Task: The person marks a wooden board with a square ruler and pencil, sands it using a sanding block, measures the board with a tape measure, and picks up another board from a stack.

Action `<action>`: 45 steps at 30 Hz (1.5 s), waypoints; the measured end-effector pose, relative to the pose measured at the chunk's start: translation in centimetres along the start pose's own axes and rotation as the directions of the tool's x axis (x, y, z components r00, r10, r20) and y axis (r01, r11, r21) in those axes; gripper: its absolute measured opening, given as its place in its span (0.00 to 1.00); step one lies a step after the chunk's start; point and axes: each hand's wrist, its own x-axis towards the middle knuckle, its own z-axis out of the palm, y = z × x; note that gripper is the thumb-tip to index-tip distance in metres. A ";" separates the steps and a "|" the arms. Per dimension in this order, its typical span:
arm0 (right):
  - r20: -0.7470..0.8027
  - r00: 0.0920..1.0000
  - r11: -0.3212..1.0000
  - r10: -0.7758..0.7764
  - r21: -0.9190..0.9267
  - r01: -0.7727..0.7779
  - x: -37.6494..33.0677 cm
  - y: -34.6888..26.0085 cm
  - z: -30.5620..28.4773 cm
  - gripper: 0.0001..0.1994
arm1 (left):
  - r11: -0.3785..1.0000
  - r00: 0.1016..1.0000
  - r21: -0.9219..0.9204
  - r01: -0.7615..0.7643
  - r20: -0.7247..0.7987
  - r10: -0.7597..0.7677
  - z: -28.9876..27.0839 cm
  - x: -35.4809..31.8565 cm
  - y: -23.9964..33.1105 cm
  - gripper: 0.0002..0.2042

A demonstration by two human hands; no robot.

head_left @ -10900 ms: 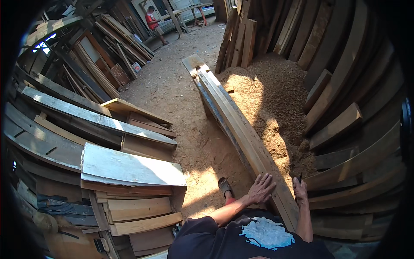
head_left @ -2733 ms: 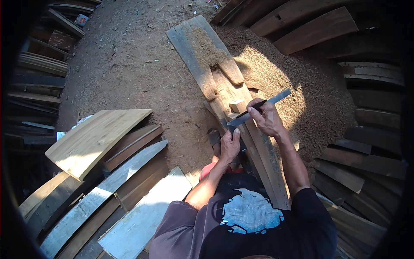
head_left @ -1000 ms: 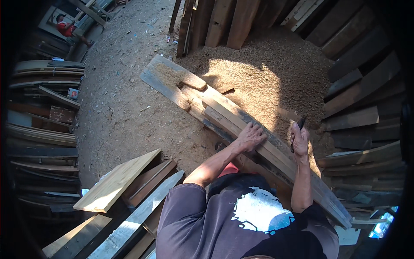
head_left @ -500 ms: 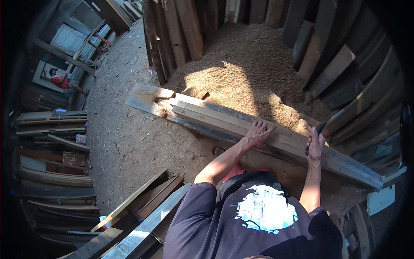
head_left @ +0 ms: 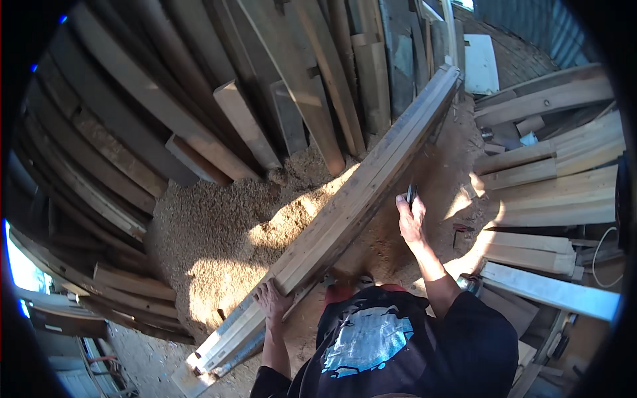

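Observation:
A long wooden beam (head_left: 358, 199), which looks like several planks laid together, runs from the near left up to the far right. My left hand (head_left: 272, 302) rests on it near its close end, fingers loosely spread over the wood. Off the beam's right side, my right hand (head_left: 413, 224) is closed around a small dark tool (head_left: 412, 193). Most of that tool is hidden in the fist, so its exact kind does not show. Brown sawdust (head_left: 219, 232) lies heaped beyond the beam, partly sunlit.
Tall boards (head_left: 252, 126) lean in a row behind the sawdust. Stacked timber (head_left: 557, 199) fills the right side, with a pale board (head_left: 551, 290) jutting toward me. A red-handled tool (head_left: 462, 227) lies on the ground right of my right hand. A white panel (head_left: 481, 63) stands at the far right.
The view has swung to the right, so the beam now slants up to the far right. My right hand has come away from above the beam, still gripping the dark tool. My left hand stays on the wood.

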 end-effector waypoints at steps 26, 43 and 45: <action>-0.344 0.900 0.905 0.268 -0.229 -0.357 16.9 14.1 -12.7 0.16 | 0.843 0.858 -0.312 -0.439 0.134 0.496 6.0 21.7 40.8 0.32; -0.118 0.976 0.920 0.182 -0.331 -0.211 41.1 18.2 -15.0 0.19 | 0.947 0.932 -0.230 -0.222 0.235 0.276 5.6 23.6 42.0 0.32; -0.093 0.978 0.917 0.186 -0.342 -0.207 41.4 17.7 -13.6 0.19 | 0.956 0.925 -0.208 -0.205 0.277 0.259 4.9 24.4 42.0 0.32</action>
